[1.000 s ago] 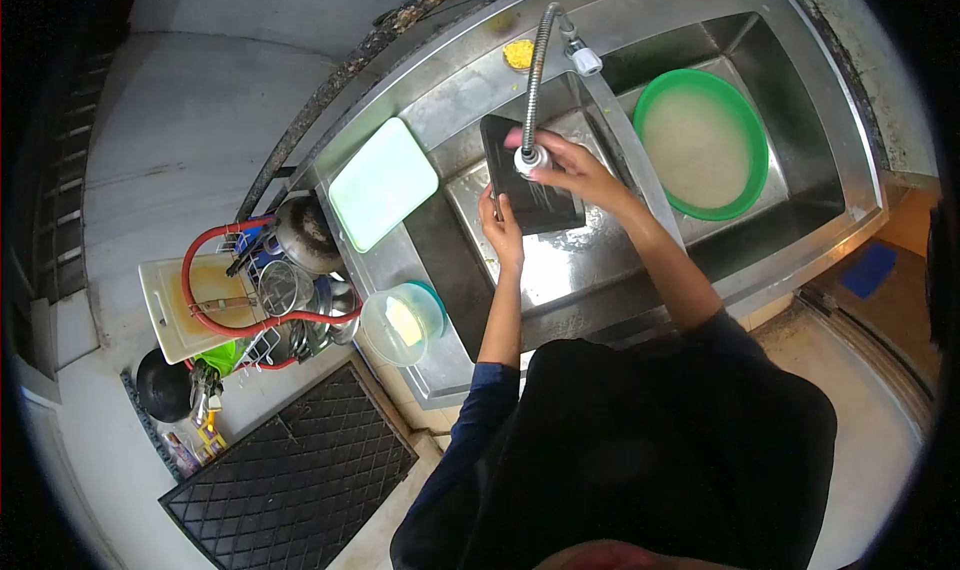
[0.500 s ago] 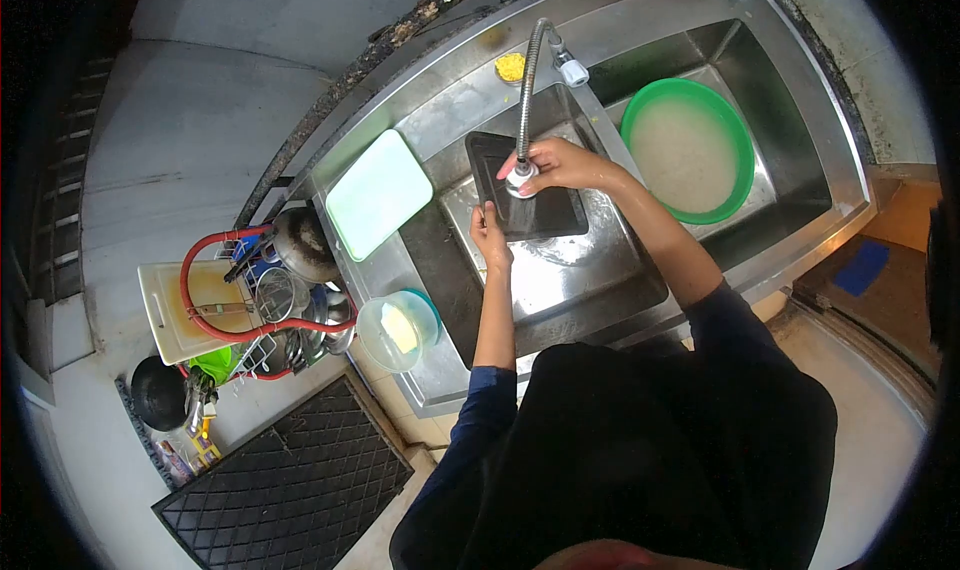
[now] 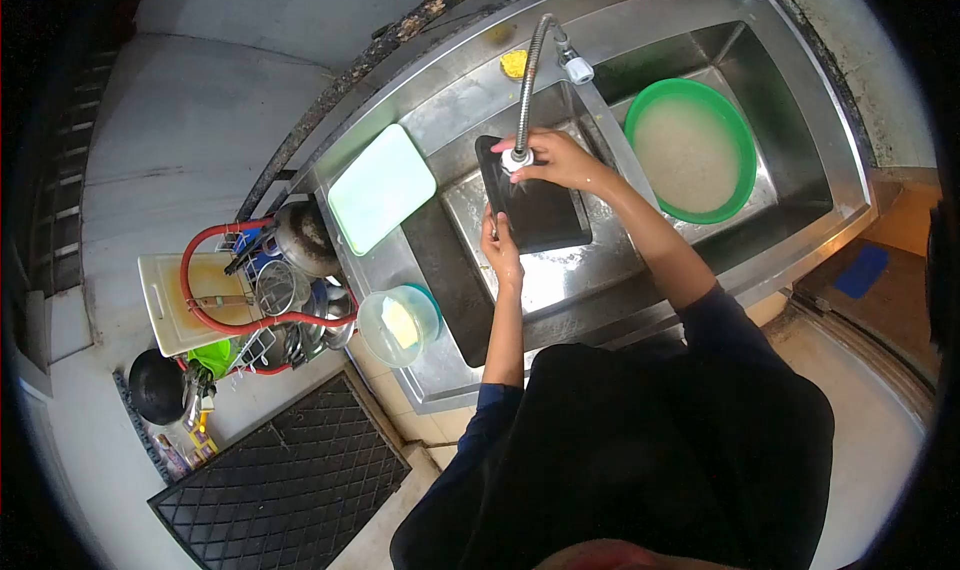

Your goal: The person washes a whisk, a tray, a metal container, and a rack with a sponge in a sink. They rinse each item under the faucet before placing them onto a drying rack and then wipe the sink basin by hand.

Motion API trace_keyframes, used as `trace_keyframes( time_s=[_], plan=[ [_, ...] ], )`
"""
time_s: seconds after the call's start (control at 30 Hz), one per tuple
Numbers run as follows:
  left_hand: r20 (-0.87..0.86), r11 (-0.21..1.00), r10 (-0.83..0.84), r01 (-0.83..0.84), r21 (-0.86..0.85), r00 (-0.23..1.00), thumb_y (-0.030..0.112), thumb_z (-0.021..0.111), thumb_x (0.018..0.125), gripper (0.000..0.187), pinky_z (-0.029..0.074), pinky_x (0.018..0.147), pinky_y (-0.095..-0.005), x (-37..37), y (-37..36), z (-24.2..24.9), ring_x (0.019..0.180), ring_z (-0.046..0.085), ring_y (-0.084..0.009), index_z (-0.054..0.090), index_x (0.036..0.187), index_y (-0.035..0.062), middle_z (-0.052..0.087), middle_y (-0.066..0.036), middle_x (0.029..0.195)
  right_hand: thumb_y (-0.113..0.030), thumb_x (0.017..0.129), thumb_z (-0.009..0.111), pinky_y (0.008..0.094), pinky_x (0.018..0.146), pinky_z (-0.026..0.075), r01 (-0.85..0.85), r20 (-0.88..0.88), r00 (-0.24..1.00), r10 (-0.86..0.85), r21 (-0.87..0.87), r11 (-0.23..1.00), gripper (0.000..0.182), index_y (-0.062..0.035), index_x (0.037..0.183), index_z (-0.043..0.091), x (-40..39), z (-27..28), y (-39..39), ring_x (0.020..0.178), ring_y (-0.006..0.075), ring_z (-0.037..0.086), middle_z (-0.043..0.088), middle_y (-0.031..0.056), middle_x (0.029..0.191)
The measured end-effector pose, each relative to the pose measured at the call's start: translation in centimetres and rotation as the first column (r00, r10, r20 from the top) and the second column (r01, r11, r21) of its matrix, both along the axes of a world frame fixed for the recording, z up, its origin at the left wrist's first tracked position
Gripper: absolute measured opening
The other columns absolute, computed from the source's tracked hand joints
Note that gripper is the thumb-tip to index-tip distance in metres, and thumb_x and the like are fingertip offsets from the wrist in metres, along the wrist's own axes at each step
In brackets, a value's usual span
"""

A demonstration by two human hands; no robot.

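Observation:
Over the left sink basin (image 3: 460, 315), a dark rectangular tray (image 3: 548, 215) is held by my left hand (image 3: 503, 252), whose fingers are closed on its near left edge. My right hand (image 3: 562, 162) has its fingers wrapped round the white faucet head (image 3: 515, 160) at the end of a flexible metal spout (image 3: 527, 85). The faucet head points down at the tray's upper part, and the tray surface looks wet. Part of the tray's far side is hidden behind my right hand.
A green basin (image 3: 748, 155) of cloudy water stands in the right sink. Left of the sink are a pale green tray (image 3: 382, 190) and a clear container (image 3: 378, 345). A yellow sponge (image 3: 514, 64) lies behind the basin; a dish rack (image 3: 265, 345) stands far left.
The dark tray and my left hand have shifted slightly right and toward me. My right hand has moved the faucet head a little up and left over the tray.

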State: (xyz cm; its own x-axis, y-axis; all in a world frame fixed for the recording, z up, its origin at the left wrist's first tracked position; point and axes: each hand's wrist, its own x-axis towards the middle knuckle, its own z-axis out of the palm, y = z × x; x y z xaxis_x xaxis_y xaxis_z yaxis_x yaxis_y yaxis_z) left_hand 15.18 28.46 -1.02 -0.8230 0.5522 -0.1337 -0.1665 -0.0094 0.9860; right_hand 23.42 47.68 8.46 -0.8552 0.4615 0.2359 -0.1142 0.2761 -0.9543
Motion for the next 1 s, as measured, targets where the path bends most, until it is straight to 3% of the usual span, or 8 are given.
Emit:
trace_keyframes(
  time_s=[0.17,0.3,0.5,0.57,0.63,0.77,0.9,1.0],
  plan=[
    [-0.015,0.992,0.126,-0.126,0.007,0.992,0.019,0.054,0.091,0.022,0.041,0.069,-0.0212,0.5,-0.7,-1.2,0.078,0.051,-0.0084,0.055,0.103,-0.0001,0.058,-0.002,0.086,-0.028,0.073,0.073,0.0460,0.105,0.028,0.121,0.467,0.874,-0.137,0.065,0.991,0.080,-0.0110,0.138,0.030,2.3,-4.6,-4.1,0.123,0.0303,0.040,0.042,0.0144,0.130],
    [0.124,0.956,0.284,-0.291,0.038,0.951,0.016,0.055,0.089,0.025,0.046,0.073,-0.0252,0.1,-0.3,-0.9,0.080,0.055,-0.0131,0.052,0.107,-0.0017,0.060,-0.008,0.093,-0.032,0.070,0.072,0.0692,0.096,0.019,-0.288,0.505,0.850,0.150,0.207,0.935,0.081,-0.0224,0.138,0.030,4.5,-8.8,-11.1,0.127,0.0274,0.035,0.033,0.0070,0.138],
    [0.358,0.915,0.376,-0.283,-0.286,0.854,0.012,0.050,0.086,0.020,0.046,0.080,-0.0398,-1.5,0.6,1.8,0.104,0.049,-0.0245,0.042,0.099,-0.0015,0.046,-0.018,0.115,-0.016,0.082,0.059,0.0330,0.078,0.040,0.037,0.130,0.988,-0.081,0.312,0.949,0.020,-0.0100,0.100,0.065,1.8,-13.6,-6.7,0.088,0.0230,0.058,0.065,0.0065,0.092],
    [-0.579,0.732,0.215,-0.522,-0.438,0.787,0.024,0.052,0.087,0.038,0.023,0.098,-0.0541,-3.9,-0.6,-3.8,0.123,0.026,-0.0360,0.034,0.107,-0.0032,0.024,-0.022,0.128,-0.016,0.081,0.060,0.0297,0.069,0.041,0.028,0.243,0.969,-0.041,0.057,0.998,0.014,-0.0078,0.090,0.068,0.0,-14.9,-4.4,0.072,0.0203,0.060,0.066,0.0070,0.082],
    [-0.762,0.803,-0.179,-0.355,-0.478,0.622,0.026,0.048,0.090,0.032,0.034,0.090,-0.0484,-5.1,-1.4,0.4,0.116,0.040,-0.0384,0.040,0.107,0.0008,0.040,-0.026,0.123,-0.015,0.082,0.061,0.0266,0.064,0.043,0.141,0.026,0.990,-0.138,-0.214,0.967,0.016,-0.0050,0.092,0.067,-2.3,-20.2,-3.0,0.072,0.0134,0.060,0.067,0.0056,0.085],
    [-0.361,0.646,-0.546,0.104,-0.757,0.756,0.023,0.043,0.092,0.022,0.042,0.076,-0.0477,-7.1,-2.8,1.4,0.095,0.054,-0.0430,0.043,0.105,0.0044,0.056,-0.028,0.100,-0.012,0.082,0.061,0.0269,0.075,0.044,0.079,0.219,0.971,0.096,-0.674,0.735,0.017,-0.0001,0.092,0.066,-3.1,-23.1,-1.7,0.080,0.0105,0.058,0.065,0.0023,0.083],
    [-0.378,0.585,-0.710,0.199,-0.786,0.595,0.019,0.035,0.095,0.017,0.040,0.065,-0.0535,-6.3,-1.8,-0.8,0.078,0.054,-0.0481,0.042,0.099,0.0035,0.057,-0.031,0.079,-0.021,0.084,0.061,0.0243,0.081,0.041,0.265,0.261,0.951,-0.166,-0.406,0.874,0.026,-0.0048,0.105,0.063,-2.4,-21.3,-1.7,0.091,0.0102,0.055,0.063,0.0023,0.098],
    [-0.338,0.569,-0.737,0.267,-0.778,0.585,0.019,0.035,0.095,0.019,0.041,0.063,-0.0526,-4.5,-0.4,-1.8,0.076,0.054,-0.0481,0.041,0.097,0.0021,0.056,-0.030,0.075,-0.017,0.086,0.058,0.0264,0.090,0.038,0.017,-0.092,0.966,-0.241,-0.909,0.417,0.034,-0.0044,0.118,0.054,-0.9,-6.9,-0.1,0.102,0.0112,0.051,0.057,0.0031,0.114]
  ],
)
